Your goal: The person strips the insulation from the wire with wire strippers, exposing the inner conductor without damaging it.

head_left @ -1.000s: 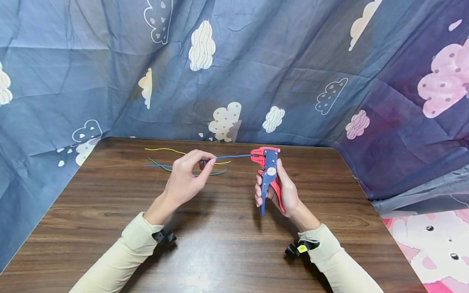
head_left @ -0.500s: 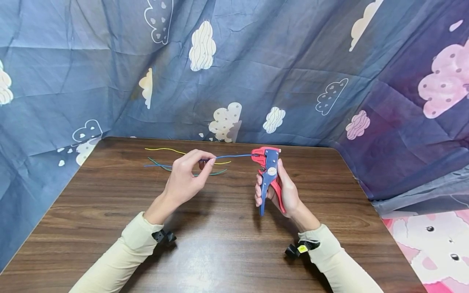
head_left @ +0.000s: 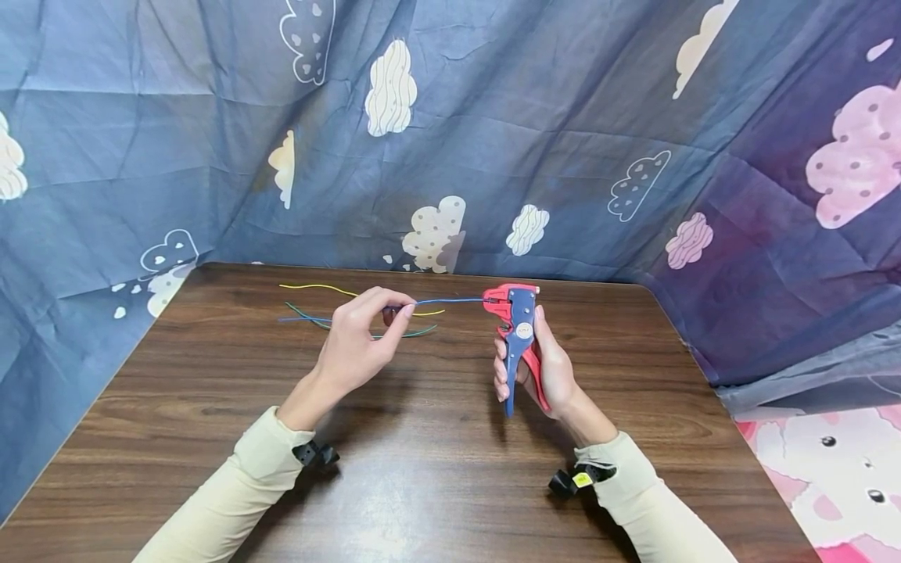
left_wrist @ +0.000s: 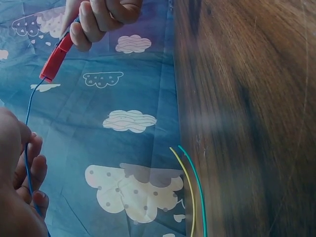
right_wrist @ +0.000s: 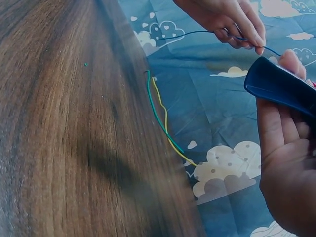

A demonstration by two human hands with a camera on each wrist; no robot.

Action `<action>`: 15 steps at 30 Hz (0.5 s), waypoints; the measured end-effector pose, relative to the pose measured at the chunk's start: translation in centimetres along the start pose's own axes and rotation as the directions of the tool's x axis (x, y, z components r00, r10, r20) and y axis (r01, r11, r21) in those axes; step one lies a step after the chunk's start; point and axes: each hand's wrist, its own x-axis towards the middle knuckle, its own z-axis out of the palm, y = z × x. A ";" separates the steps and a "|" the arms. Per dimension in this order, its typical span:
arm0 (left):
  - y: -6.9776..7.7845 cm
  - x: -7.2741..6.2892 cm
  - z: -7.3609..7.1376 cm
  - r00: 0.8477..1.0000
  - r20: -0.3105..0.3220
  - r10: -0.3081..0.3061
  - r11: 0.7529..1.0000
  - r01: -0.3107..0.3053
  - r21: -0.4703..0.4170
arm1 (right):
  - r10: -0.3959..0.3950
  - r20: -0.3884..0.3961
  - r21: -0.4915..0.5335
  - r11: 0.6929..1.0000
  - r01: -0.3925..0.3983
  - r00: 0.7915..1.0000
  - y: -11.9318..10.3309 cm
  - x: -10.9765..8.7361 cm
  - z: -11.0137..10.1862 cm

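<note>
My left hand (head_left: 366,336) pinches a blue wire (head_left: 450,300) between thumb and fingertips. One end of the wire runs right, up to the red nose of the wire stripper (head_left: 522,309); its tail trails out to the left behind the hand. My right hand (head_left: 556,371) grips the stripper by its blue and red handles, nose turned left. In the left wrist view, the blue wire (left_wrist: 28,113) bends up to the red stripper nose (left_wrist: 53,64). The right wrist view shows the underside of a blue handle (right_wrist: 279,86) across the right palm (right_wrist: 291,168).
Behind the left hand, a yellow wire (head_left: 313,285) and a green wire (head_left: 422,331) lie on the brown wooden table (head_left: 436,469). A tiny green bit (right_wrist: 85,64) sits on the tabletop. A cloud-patterned blue cloth (head_left: 464,141) hangs along the table's far edge.
The right hand and wire stripper have shifted very slightly right, and the handles stand a little closer together. The left hand keeps its pinch on the blue wire in the same place.
</note>
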 end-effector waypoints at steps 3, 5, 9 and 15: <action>0.0 0.0 0.0 1.000 0.001 0.003 1.000 -0.003 -0.002 | -0.003 0.010 -0.002 1.000 0.003 1.000 0.0 -0.1 0.0; 0.0 0.0 0.0 1.000 0.001 0.005 1.000 -0.005 -0.002 | -0.012 0.012 -0.004 1.000 0.012 1.000 0.0 -0.1 0.0; 0.1 0.0 0.0 1.000 0.006 0.007 1.000 -0.007 -0.003 | -0.052 0.000 -0.037 0.998 0.052 0.999 0.1 0.0 0.1; 0.1 0.0 0.0 1.000 0.006 0.013 1.000 -0.013 -0.004 | -0.089 -0.031 -0.110 0.990 0.086 0.996 0.2 0.0 0.4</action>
